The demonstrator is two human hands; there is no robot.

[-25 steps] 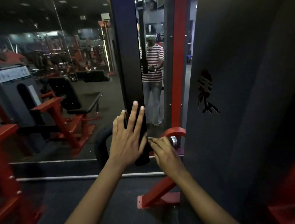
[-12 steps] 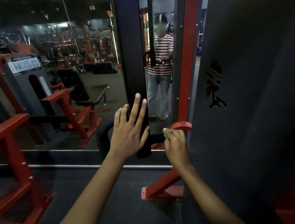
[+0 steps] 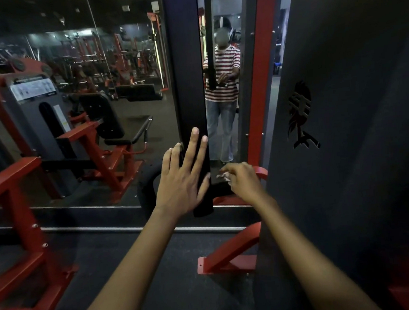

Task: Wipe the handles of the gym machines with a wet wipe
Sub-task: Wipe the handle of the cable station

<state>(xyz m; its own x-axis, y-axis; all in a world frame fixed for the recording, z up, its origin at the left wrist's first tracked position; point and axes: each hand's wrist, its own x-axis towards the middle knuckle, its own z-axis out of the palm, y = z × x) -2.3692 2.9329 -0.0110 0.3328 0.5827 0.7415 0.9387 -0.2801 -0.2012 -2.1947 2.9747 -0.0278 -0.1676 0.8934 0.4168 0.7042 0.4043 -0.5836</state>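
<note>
A long black padded bar (image 3: 188, 82) hangs upright in front of a wall mirror. My left hand (image 3: 183, 178) lies flat against its lower end, fingers spread and holding nothing. My right hand (image 3: 243, 180) is just right of the bar, its fingers pinched on a small crumpled white wet wipe (image 3: 224, 176). The wipe sits close to the bar's lower right edge, by a curved red handle piece (image 3: 261, 171) behind my knuckles. Whether the wipe touches the bar I cannot tell.
A tall dark weight-stack shroud (image 3: 342, 119) with a cut-out logo fills the right side. A red foot bracket (image 3: 228, 258) sits on the black floor below. Red frame tubes (image 3: 15, 218) stand at the left. The mirror (image 3: 97, 114) reflects a seat machine and a person in a striped shirt.
My right hand has lifted off the metal knob and red handle and shifted slightly left toward the black bar, with the wipe now showing at the fingertips. My left hand stays on the bar.
</note>
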